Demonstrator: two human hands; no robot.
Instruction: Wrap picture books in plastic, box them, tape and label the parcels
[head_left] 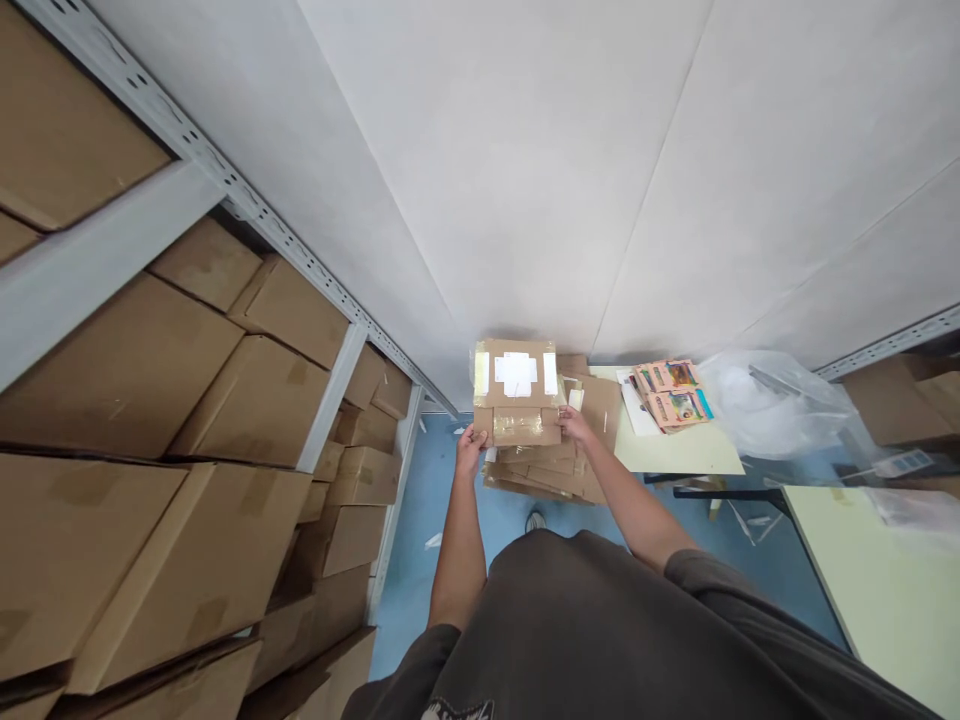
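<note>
A flattened cardboard box (517, 427) with clear tape strips and white paper pieces on its upper panel is held up in front of me. My left hand (471, 450) grips its lower left edge, thumb on the front. At the lower right edge, my right hand (574, 424) pinches the same cardboard. Below and behind it lies a pile of flattened cardboard (544, 472), partly hidden by the piece in my hands.
Shelving with cardboard boxes (244, 400) rises on the left. Right of the pile, a pale yellow table (686, 455) bears colourful printed packs (673, 393) and a clear plastic bag (772, 405). Another pale table (885, 570) stands nearer. Scraps lie on the blue floor (412, 560).
</note>
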